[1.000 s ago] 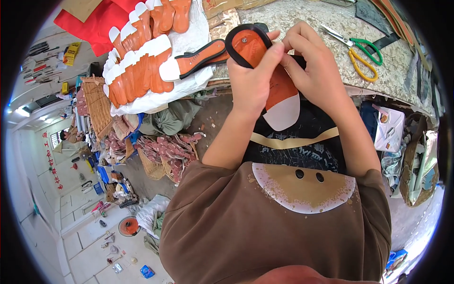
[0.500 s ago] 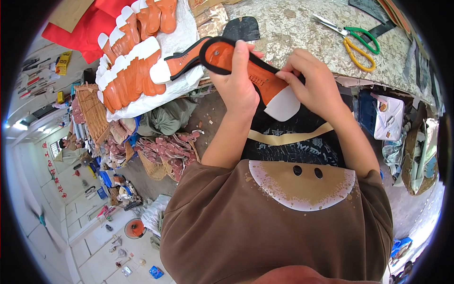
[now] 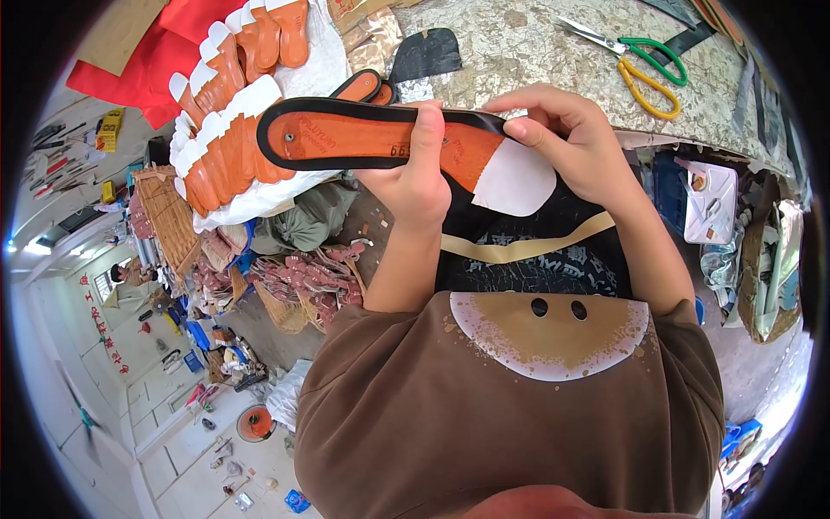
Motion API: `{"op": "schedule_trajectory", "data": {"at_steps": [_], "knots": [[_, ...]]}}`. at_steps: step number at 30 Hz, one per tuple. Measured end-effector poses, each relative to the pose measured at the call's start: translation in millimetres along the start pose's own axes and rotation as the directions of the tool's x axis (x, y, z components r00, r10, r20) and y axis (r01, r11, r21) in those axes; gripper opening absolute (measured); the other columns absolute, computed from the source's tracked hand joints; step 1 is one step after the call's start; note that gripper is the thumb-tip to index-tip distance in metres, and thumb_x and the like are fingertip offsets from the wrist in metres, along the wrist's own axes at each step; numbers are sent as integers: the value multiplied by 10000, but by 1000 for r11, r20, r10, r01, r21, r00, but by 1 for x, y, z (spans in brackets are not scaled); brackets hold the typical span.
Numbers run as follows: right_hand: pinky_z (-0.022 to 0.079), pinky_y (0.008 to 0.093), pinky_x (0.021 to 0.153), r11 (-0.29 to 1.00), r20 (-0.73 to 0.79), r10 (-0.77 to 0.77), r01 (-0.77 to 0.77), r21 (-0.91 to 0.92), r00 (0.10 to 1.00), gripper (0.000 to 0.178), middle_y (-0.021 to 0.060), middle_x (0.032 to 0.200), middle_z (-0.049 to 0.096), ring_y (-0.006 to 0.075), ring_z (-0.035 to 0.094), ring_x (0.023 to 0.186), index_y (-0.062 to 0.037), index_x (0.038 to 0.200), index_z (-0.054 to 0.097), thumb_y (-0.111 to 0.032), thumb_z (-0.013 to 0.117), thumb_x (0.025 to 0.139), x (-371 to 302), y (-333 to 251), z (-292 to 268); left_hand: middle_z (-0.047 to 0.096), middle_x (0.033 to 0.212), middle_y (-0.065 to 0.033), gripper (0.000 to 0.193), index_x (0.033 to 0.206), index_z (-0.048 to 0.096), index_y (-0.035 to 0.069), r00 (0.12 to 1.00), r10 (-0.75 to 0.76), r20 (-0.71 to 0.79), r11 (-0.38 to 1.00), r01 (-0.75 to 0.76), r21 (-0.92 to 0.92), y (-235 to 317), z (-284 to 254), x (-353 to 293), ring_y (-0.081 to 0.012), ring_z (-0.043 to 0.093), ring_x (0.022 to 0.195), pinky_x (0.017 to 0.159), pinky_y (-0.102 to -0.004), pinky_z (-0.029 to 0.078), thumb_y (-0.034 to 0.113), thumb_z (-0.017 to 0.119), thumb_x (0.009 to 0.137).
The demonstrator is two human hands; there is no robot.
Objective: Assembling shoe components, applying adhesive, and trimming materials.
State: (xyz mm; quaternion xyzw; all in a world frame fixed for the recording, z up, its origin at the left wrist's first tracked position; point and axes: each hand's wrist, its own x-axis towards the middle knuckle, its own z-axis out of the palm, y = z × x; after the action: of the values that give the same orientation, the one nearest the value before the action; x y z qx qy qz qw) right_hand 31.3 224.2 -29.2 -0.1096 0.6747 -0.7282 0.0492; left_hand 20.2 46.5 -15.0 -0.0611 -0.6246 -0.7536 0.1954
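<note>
My left hand (image 3: 415,182) grips the middle of a brown-orange shoe insole (image 3: 350,137), thumb across its top face. The insole's rounded heel points left; its white toe part (image 3: 517,180) lies to the right. Black edging (image 3: 337,104) runs round the heel and along the far side. At the far edge near the white toe, my right hand (image 3: 571,143) pinches the black edging between thumb and fingers. Just behind the held insole, rounded ends of black-edged insoles (image 3: 361,85) show on the table, the rest hidden.
Rows of brown insoles with white toes (image 3: 229,160) lie on a white sheet at the left. Scissors (image 3: 621,48) with green and yellow handles rest on the worn table (image 3: 527,43), near a black piece (image 3: 428,54). Bundles of reddish pieces (image 3: 303,277) sit lower left.
The held insole's heel has swung left and turned nearly level, showing more of its top face. It now covers most of the black-edged insole behind it. My right hand still pinches near the toe.
</note>
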Motion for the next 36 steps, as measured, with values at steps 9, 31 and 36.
{"op": "schedule_trajectory", "data": {"at_steps": [9,31,36], "knots": [[329,268,512,975,14,-43,45,-220,999,191,-24,604,439,74,373,576,-22,821,643,-183,728,880,11,19,-12,598,1046,-103,166,1068,604,-18,824,-15,567,993,-53,102,-11,8,13,-172,581,984,885,-305,457,96,599,947],[248,125,435,810,190,367,-413,416,911,284,-31,698,550,-15,362,466,-96,1200,519,-191,618,951,-18,35,-52,648,1002,-270,620,1150,485,-20,457,-342,821,840,541,49,-21,-34,42,-286,674,922,813,-349,536,567,465,949],[278,132,456,846,151,365,-395,359,919,241,-23,721,577,-4,395,493,-111,1180,542,-201,605,966,-19,34,-61,665,973,-270,583,1180,482,-33,475,-415,776,830,547,110,-6,-33,41,-285,684,912,803,-350,544,502,499,948]]}}
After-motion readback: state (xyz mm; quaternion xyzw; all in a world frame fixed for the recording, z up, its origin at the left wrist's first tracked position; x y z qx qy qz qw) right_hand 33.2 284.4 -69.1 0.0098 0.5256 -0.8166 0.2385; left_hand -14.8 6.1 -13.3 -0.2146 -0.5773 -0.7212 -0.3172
